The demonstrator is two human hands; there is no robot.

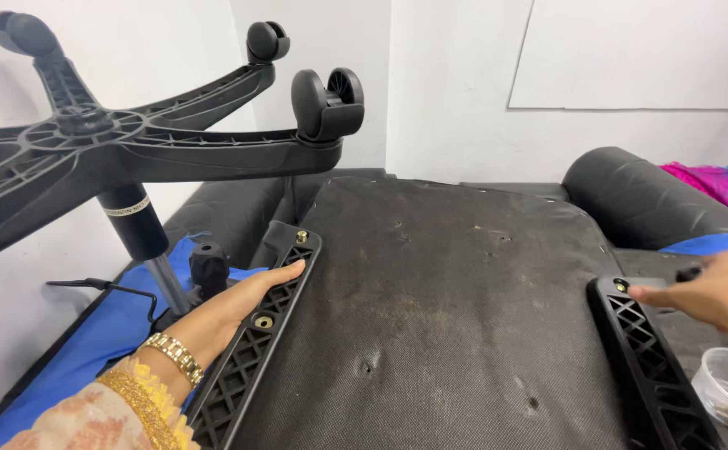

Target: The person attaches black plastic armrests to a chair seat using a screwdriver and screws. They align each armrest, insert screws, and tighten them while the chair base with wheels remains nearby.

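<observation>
Evidently the work is partway along: an office chair lies upside down, its seat underside (456,308) facing up, with the star base (131,146) and its casters lifted at about ten o'clock on the gas cylinder (143,237). The left armrest bracket (251,350) lies along the seat's edge at eight o'clock; one bolt (301,237) sits at its far end and another bolt (263,322) shows midway, both apparently seated. The left hand (231,312) rests flat on this bracket, fingers stretched out and clamped on nothing. At four o'clock the right armrest bracket (647,358) lies on the opposite edge, with a bolt (621,286) at its top end. The right hand (710,292) is curled beside that bolt, seemingly pinching a small dark tool, though I cannot tell exactly what it grips. A clear plastic cup (726,387) with small hardware sits at five o'clock. Judging by that, fastening the right bracket seems unfinished.
</observation>
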